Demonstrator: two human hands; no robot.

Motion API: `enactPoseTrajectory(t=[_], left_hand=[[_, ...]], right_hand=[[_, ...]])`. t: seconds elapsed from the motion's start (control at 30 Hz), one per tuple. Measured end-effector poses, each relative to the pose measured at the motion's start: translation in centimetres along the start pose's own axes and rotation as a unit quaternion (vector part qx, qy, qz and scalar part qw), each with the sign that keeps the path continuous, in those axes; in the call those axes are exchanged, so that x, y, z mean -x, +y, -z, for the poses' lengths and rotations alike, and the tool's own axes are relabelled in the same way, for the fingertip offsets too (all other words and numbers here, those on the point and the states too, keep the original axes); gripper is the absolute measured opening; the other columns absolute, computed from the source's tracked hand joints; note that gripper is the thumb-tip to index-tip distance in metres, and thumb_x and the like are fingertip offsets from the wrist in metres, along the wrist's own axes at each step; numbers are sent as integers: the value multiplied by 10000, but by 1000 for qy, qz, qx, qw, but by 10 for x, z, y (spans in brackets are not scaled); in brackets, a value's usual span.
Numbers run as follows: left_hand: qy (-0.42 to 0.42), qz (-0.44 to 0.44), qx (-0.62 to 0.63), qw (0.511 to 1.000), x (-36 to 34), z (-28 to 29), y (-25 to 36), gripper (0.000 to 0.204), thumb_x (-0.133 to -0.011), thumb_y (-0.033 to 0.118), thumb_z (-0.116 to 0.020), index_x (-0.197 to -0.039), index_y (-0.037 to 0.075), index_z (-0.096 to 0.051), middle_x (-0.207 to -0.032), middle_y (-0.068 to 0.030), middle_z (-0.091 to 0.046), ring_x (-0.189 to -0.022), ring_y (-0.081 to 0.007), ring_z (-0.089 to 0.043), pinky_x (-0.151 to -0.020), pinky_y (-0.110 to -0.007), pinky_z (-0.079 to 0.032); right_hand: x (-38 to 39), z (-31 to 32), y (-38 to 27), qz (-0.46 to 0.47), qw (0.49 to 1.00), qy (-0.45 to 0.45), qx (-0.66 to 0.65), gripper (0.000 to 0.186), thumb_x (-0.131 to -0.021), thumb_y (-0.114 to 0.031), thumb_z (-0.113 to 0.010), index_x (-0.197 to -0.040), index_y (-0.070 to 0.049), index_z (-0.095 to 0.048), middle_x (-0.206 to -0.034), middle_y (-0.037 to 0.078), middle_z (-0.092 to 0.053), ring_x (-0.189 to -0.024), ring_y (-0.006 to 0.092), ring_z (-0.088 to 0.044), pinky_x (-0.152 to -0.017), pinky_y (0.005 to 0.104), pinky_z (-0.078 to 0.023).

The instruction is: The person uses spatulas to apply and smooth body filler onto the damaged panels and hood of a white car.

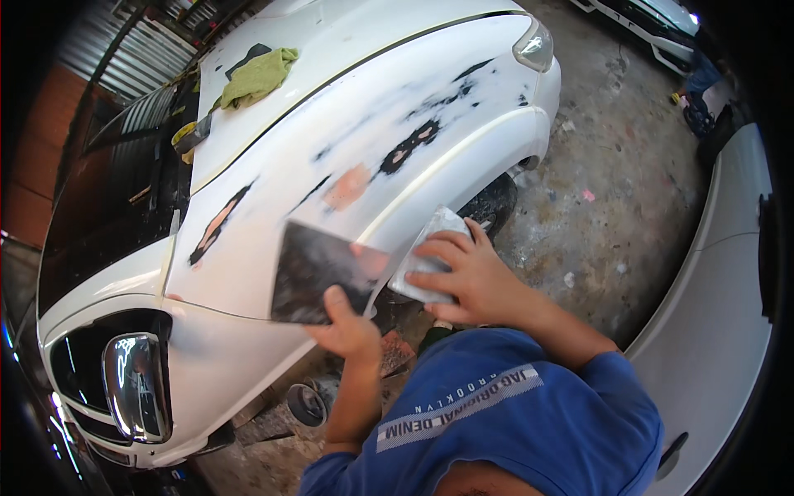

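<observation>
Gripping a dark flat sheet [318,273] in the left hand [346,332], in front of a white car [227,285]. Holding a whitish pad [423,263] in the right hand [471,277], near the sheet. Farther up the car: black marks [412,145], a green cloth [258,78].

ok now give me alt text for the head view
A person in a blue T-shirt holds a dark flat plate in the left grip and a crumpled whitish packet in the right grip, beside a white car panel with black and pinkish patches. A green cloth lies on the bonnet.
</observation>
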State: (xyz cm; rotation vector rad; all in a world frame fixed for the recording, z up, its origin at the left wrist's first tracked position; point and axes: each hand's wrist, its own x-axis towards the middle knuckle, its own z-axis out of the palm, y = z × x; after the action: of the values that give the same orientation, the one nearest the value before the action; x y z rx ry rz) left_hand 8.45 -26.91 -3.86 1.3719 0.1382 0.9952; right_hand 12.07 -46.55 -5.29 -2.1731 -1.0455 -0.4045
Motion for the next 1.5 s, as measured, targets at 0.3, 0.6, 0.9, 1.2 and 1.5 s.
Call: enactPoseTrajectory(t=[0.3,0.6,0.9,1.2,1.5], left_hand=[[-56,-34,-6,998,2,45,2,551,-979,60,-572,-1456,-105,-352,-1404,-236,-511,-1236,-323,-574,-1041,-449,-500],[-47,84,-48,994,23,74,-17,507,-999,29,-544,-1467,-61,-372,-1404,-220,-519,-1244,-302,-572,-1059,-431,-493],[-108,98,-28,989,21,61,-16,471,-1012,32,-539,-1449,-56,-389,-1387,-190,-533,-1237,-269,-576,-1058,-415,-486],[-138,113,-38,983,22,54,-19,458,-1008,24,-531,-1440,-53,-398,-1365,-176,-541,-1218,-247,-577,-1058,-395,-475],[-175,99,-52,978,25,40,-18,412,-1002,13,-533,-1397,-57,-440,-1323,-157,-571,-1180,-228,-593,-1047,-379,-475]], right_hand=[[-72,-39,119,-91,981,127,116,462,-838,-343,-745,-1284,-243,-682,-1388,64,-556,-1372,327,-442,-1080,719,-283],[-73,-42,132,-64,984,83,141,457,-831,-342,-741,-1275,-248,-685,-1394,53,-556,-1383,305,-438,-1087,733,-267],[-72,-37,141,-54,982,95,151,442,-798,-341,-749,-1224,-239,-701,-1342,38,-574,-1344,298,-463,-1046,752,-299],[-67,-35,151,-68,982,82,155,463,-810,-335,-742,-1261,-243,-692,-1376,48,-569,-1366,298,-457,-1067,744,-281],[-78,-39,143,-56,978,138,144,433,-781,-340,-745,-1201,-241,-704,-1321,29,-577,-1328,292,-482,-1029,763,-309]])
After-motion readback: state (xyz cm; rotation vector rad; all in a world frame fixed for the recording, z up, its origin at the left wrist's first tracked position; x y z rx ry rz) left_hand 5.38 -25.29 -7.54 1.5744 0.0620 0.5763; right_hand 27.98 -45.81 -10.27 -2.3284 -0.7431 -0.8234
